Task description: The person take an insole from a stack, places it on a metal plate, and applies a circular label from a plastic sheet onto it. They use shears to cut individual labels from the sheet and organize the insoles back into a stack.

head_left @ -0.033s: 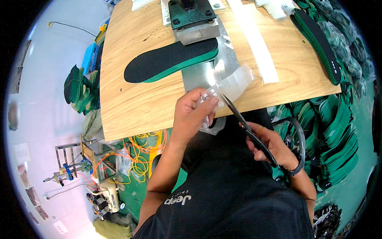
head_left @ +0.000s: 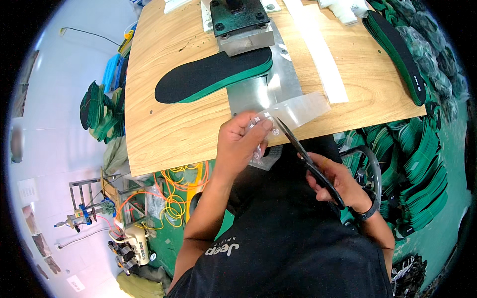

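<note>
Shifted since the earlier frame: free end of the translucent printed strip (head_left: 300,110), now flatter and farther right, overlapping or just beside a white strip's (head_left: 325,64) end. Left hand (head_left: 239,144): fingers (head_left: 260,131) pinching the strip at its printed part, thumb uppermost, presumably to steady the free end. Right hand (head_left: 339,181): fingers curled around the handles of black scissors (head_left: 296,142), blades angled up and leftward to the strip's edge; contact uncertain. Strip position: above the near edge of the wooden counter (head_left: 169,134), probably for room beneath the blades. Beyond: black-and-green insole stack (head_left: 213,74), one end against or under a metal block (head_left: 248,40); second insole stack (head_left: 397,57) along the right edge, likely for clearance.
</note>
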`<action>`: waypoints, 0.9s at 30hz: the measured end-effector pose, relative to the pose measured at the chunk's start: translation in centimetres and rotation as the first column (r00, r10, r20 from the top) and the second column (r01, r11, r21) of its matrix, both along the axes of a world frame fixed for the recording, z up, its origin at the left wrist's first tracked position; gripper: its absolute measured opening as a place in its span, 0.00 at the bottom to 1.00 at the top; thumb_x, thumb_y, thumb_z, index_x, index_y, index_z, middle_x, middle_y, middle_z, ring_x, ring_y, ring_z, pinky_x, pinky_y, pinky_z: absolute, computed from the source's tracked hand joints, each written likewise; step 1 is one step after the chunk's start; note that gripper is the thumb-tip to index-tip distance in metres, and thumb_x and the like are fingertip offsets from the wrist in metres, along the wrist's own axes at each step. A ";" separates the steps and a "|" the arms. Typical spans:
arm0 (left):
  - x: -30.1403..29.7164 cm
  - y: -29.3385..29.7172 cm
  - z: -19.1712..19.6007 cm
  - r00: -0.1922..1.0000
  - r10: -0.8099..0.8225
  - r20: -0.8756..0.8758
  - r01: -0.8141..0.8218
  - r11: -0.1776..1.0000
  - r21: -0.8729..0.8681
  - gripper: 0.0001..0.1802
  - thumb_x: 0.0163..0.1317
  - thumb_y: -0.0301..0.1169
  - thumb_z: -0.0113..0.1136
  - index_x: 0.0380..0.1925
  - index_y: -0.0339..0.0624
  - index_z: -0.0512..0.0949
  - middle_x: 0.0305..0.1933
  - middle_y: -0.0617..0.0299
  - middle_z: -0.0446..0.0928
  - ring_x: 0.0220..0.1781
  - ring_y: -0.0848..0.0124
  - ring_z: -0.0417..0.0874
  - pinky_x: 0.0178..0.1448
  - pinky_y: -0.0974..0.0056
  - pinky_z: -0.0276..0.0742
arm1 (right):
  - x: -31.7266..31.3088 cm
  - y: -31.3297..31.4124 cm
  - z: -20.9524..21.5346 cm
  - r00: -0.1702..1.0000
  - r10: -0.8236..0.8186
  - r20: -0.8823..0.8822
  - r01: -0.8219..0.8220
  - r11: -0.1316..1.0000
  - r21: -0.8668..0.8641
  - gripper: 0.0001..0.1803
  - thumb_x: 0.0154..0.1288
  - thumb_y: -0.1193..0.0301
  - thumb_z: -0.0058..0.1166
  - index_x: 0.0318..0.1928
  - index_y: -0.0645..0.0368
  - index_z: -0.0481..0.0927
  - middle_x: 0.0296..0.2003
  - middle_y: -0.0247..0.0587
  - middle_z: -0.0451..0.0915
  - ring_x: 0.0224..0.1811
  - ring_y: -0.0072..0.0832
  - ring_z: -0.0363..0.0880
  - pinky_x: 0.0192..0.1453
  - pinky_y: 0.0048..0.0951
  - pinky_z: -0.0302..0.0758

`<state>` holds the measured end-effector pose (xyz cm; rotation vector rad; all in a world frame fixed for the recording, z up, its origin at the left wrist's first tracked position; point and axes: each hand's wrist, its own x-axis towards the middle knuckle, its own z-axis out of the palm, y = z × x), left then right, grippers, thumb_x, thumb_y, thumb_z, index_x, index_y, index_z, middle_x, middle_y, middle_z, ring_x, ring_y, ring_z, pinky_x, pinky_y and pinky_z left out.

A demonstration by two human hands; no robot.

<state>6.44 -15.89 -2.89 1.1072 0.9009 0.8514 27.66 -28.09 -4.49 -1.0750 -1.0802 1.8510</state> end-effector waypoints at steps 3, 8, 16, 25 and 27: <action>0.3 -0.3 0.1 0.999 0.036 -0.027 -0.036 0.999 0.004 0.07 0.60 0.29 0.59 0.30 0.36 0.77 0.19 0.64 0.73 0.14 0.79 0.70 0.16 0.75 0.62 | -0.4 -0.1 -0.1 1.000 -0.025 -0.016 0.025 1.000 0.002 0.49 0.48 0.62 0.72 0.67 0.57 0.58 0.31 0.27 0.69 0.34 0.16 0.67 0.38 0.17 0.66; 0.7 -1.0 0.4 0.998 0.042 0.042 -0.043 0.999 0.023 0.05 0.61 0.25 0.59 0.34 0.34 0.77 0.21 0.65 0.75 0.19 0.80 0.74 0.22 0.76 0.67 | -0.9 -0.2 0.0 0.998 -0.060 -0.021 0.060 0.998 -0.020 0.48 0.48 0.63 0.72 0.67 0.58 0.58 0.32 0.26 0.69 0.35 0.16 0.67 0.39 0.18 0.67; 1.5 -1.2 0.1 0.991 0.085 0.099 -0.093 0.993 0.077 0.04 0.62 0.24 0.58 0.31 0.35 0.75 0.22 0.64 0.75 0.19 0.79 0.74 0.23 0.75 0.67 | -0.8 -0.2 -0.3 0.998 -0.067 0.013 0.067 0.998 0.020 0.47 0.49 0.63 0.71 0.66 0.62 0.60 0.33 0.27 0.69 0.34 0.15 0.65 0.40 0.18 0.66; 1.3 -1.4 0.2 0.998 0.065 0.022 -0.067 0.992 0.111 0.04 0.60 0.24 0.59 0.28 0.37 0.76 0.19 0.67 0.74 0.18 0.81 0.73 0.22 0.77 0.65 | -1.7 -0.4 -0.5 0.989 -0.145 0.008 0.144 0.983 0.114 0.42 0.50 0.63 0.71 0.62 0.67 0.65 0.40 0.29 0.73 0.39 0.17 0.68 0.47 0.20 0.68; 1.3 -1.8 0.2 0.999 0.027 -0.024 -0.025 0.995 0.100 0.05 0.60 0.25 0.60 0.27 0.37 0.76 0.18 0.67 0.74 0.18 0.82 0.73 0.22 0.77 0.66 | -2.0 -0.4 -0.4 0.983 -0.182 0.000 0.180 0.972 0.149 0.40 0.50 0.63 0.70 0.60 0.68 0.67 0.40 0.31 0.74 0.38 0.18 0.69 0.46 0.21 0.69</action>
